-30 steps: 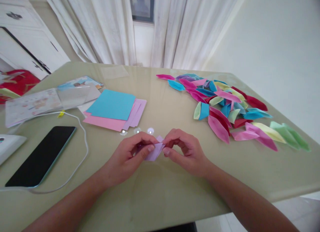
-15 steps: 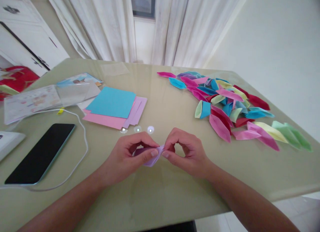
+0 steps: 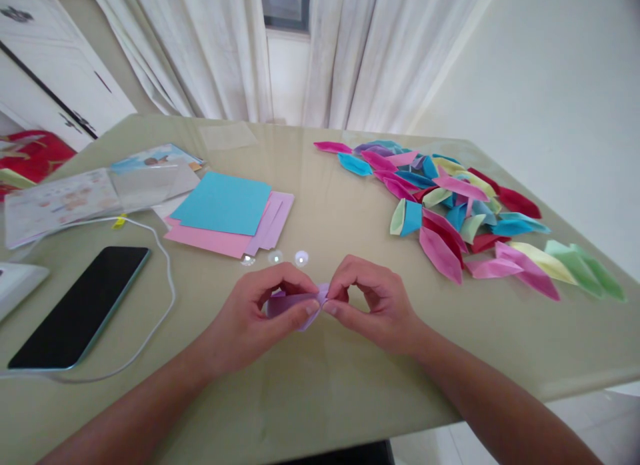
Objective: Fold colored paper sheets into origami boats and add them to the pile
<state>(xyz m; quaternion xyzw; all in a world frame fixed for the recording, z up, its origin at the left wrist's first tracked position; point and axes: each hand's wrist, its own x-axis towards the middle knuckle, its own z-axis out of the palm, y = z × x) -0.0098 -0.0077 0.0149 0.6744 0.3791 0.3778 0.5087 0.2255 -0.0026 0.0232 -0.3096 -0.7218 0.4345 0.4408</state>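
Observation:
Near the front of the table, a small folded piece of lilac paper (image 3: 291, 303) is held between both hands. My left hand (image 3: 267, 311) pinches it with thumb and index finger, covering part of it. At its right end, my right hand (image 3: 373, 305) grips the tip between thumb and fingertips. Beyond my left hand lies a stack of square paper sheets, with a blue sheet (image 3: 225, 203) on top and pink and lilac sheets (image 3: 274, 221) under it. Several folded paper pieces (image 3: 445, 241) in many colours are heaped to the right.
On the left, a phone (image 3: 80, 308) lies inside the loop of a white cable (image 3: 171, 278). Clear plastic sleeves and printed packaging (image 3: 65, 201) rest behind it. A beige table (image 3: 320, 398) carries everything, with curtains (image 3: 215, 58) past its far edge.
Both hands stay almost in place. My left thumb has shifted slightly right along the lilac paper, and the paper is tilted a little differently.

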